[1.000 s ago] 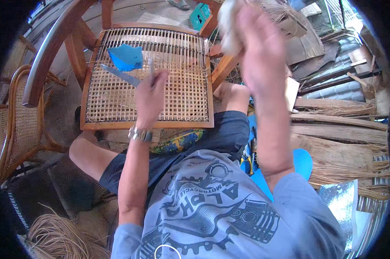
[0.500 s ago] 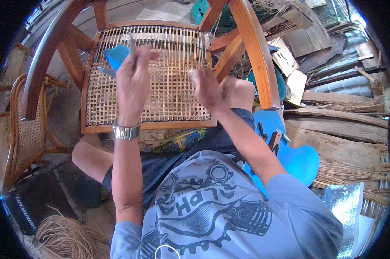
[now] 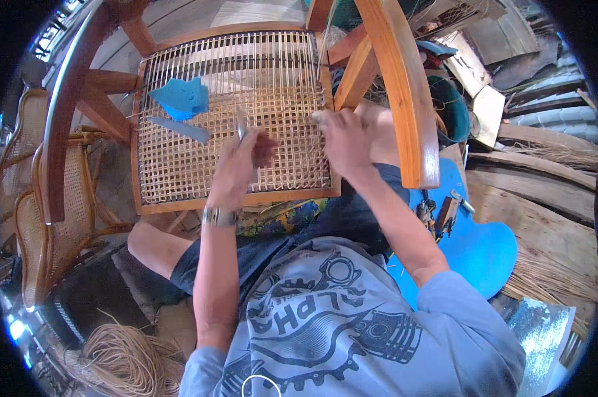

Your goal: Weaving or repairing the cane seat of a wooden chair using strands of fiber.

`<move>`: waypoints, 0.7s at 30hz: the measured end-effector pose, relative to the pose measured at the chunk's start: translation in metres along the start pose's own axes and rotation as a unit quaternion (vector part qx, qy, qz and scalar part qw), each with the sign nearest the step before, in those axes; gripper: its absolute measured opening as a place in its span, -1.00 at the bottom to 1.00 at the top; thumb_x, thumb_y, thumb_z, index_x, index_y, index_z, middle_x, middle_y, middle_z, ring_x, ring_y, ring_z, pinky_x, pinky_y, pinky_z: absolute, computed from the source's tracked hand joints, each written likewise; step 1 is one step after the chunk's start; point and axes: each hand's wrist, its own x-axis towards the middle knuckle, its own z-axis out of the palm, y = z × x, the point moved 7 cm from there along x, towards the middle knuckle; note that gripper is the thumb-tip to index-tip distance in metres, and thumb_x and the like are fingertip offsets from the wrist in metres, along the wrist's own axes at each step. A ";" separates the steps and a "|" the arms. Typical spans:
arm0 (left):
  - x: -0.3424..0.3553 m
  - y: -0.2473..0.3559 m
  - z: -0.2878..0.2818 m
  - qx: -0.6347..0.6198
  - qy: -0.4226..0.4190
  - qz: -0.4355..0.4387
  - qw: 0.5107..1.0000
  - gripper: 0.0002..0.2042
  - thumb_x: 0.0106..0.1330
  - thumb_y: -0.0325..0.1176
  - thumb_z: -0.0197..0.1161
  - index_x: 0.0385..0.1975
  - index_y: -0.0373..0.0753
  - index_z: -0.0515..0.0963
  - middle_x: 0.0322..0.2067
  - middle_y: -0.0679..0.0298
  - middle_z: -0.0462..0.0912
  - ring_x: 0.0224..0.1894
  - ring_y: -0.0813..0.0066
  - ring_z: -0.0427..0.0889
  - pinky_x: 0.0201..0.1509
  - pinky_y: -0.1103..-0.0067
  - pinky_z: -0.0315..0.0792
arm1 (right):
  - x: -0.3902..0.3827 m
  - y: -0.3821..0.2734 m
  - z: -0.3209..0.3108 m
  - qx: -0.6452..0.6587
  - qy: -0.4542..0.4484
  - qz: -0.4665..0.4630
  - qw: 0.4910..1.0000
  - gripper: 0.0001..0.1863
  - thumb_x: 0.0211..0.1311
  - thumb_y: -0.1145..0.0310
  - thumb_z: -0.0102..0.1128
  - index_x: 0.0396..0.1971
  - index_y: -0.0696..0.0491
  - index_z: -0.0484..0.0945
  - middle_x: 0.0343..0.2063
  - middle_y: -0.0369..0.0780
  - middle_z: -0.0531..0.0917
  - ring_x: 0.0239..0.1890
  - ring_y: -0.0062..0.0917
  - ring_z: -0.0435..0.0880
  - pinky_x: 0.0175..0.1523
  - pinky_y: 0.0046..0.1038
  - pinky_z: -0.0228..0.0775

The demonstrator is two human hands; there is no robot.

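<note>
1. Spreading before the person: chair [image 3: 406, 112] with woven seat [image 3: 289, 162].
2. Right hand [image 3: 347, 142] is at the seat's right edge, grip unclear.
3. Left hand [image 3: 236, 169] is above the seat.
4. Blue scrap [image 3: 180, 98] lies on it.
5. Pointed tool [image 3: 241, 124] is clamped in left hand.

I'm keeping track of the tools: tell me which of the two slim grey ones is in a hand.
The pointed tool held in the left hand; the other, a flat grey strip, lies on the woven seat beside the blue piece.
</note>
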 end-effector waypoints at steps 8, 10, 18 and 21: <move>0.082 -0.004 0.050 -0.088 -0.016 -0.101 0.991 -0.74 0.55 -0.41 -0.04 -0.05 -0.54 0.42 -0.01 -0.22 0.60 0.09 0.02 0.65 0.28 0.35 0.57 | -0.045 0.068 -0.019 0.333 0.013 0.229 0.915 -0.70 0.32 0.33 0.29 0.01 0.08 0.62 -0.13 -0.14 0.69 -0.07 -0.37 0.68 0.06 -0.31 0.47; 0.084 -0.004 0.053 -0.085 -0.013 -0.129 0.988 -0.76 0.54 -0.42 -0.02 -0.04 -0.53 0.42 0.00 -0.23 0.59 0.10 0.02 0.64 0.27 0.35 0.58 | -0.049 0.070 -0.035 0.388 0.049 0.240 0.889 -0.71 0.33 0.33 0.28 0.00 0.09 0.62 -0.12 -0.16 0.70 -0.08 -0.38 0.67 0.06 -0.31 0.48; 0.095 0.011 0.057 -0.026 -0.014 -0.188 0.982 -0.73 0.51 -0.37 0.08 -0.01 -0.49 0.40 0.04 -0.23 0.57 0.11 0.04 0.63 0.27 0.38 0.57 | -0.045 0.107 -0.026 0.624 0.147 0.325 0.695 -0.69 0.36 0.30 0.22 0.03 0.07 0.59 -0.12 -0.18 0.70 -0.07 -0.39 0.68 0.06 -0.30 0.49; 0.101 0.011 0.059 -0.021 -0.005 -0.190 0.981 -0.70 0.52 -0.33 0.08 0.01 -0.48 0.37 0.04 -0.22 0.57 0.10 0.06 0.64 0.26 0.40 0.58 | -0.034 0.133 0.018 0.683 0.132 0.346 0.630 -0.69 0.37 0.29 0.20 0.04 0.07 0.58 -0.12 -0.18 0.70 -0.06 -0.39 0.68 0.06 -0.29 0.50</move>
